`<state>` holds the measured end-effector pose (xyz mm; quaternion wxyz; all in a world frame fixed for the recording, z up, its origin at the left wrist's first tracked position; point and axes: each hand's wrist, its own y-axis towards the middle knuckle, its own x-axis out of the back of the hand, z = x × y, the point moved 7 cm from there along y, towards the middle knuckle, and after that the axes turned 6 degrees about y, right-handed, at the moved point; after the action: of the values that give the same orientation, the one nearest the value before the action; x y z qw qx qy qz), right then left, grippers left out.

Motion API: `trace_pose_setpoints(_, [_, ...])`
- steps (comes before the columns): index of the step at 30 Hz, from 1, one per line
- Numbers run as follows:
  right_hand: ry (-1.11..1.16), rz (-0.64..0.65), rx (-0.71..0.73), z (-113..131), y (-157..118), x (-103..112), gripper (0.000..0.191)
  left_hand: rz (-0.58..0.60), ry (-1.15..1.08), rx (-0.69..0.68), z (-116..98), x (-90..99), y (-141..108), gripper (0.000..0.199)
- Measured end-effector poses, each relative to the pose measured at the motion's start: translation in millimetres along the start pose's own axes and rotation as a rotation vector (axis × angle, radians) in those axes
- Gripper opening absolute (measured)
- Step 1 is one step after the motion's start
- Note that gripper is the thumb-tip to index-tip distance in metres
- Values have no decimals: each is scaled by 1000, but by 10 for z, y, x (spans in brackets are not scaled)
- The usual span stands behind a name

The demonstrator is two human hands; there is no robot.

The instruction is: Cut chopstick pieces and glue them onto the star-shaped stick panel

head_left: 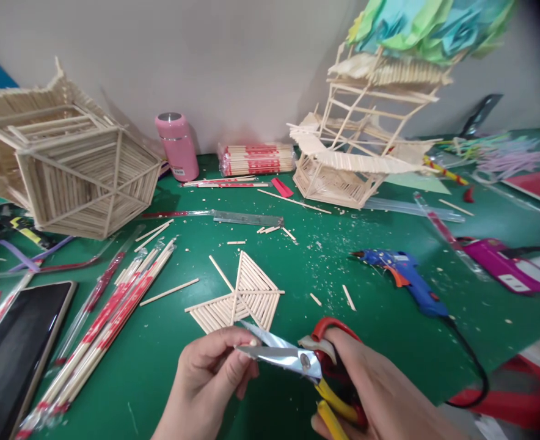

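My right hand grips a pair of scissors with red and yellow handles; its blades stand apart and point left. Thumb and fingers of my left hand are pinched together at the blade tips. A small pale end shows at those fingertips, but most of what they hold is hidden. Just beyond the blades lies a flat, partly filled polygon panel of thin wooden sticks, with one stick jutting out at its upper left. A loose stick rests to the left of the panel.
Bundled sticks and a phone lie left. Stick-built structures stand at the back left and back right. Between them are a pink flask and packaged sticks. A blue glue gun with a cord lies right.
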<state>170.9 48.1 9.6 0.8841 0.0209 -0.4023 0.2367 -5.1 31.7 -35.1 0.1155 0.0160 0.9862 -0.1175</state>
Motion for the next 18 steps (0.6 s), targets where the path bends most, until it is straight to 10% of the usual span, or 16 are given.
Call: trace_pose_setpoints(18, [-13,2,56,75,-30,-28,33,3,138,-150,-55,47,-10,14])
